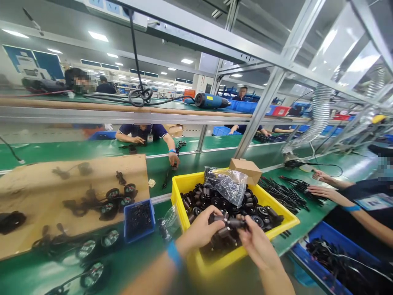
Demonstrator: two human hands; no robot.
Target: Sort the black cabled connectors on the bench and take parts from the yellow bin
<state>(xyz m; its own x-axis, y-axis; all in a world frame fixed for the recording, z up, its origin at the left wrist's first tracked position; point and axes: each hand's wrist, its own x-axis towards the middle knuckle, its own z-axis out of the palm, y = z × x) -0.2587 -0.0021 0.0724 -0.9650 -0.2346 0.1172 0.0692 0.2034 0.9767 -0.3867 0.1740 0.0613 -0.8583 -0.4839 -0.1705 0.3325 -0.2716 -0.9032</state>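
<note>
Over the yellow bin (284,226), my left hand (202,230) pinches a dark cylindrical part (217,219) between thumb and fingers. My right hand (255,241) grips a black cylindrical part (236,223) at its outer end. The two pieces meet end to end between my hands; whether they are joined I cannot tell. Below and around them, the bin is heaped with similar black cylinders and round black parts (260,213). A clear plastic bag (229,186) lies across the heap. My left wrist wears a blue band (174,255).
Left are a blue tray (125,229) of small black parts, a cardboard sheet (101,170), and several round corded parts (93,273). A co-worker's hands (328,192) handle black cables (282,192) at right; another person's arm (172,149) reaches across opposite. A shelf above carries a blue power tool (211,100).
</note>
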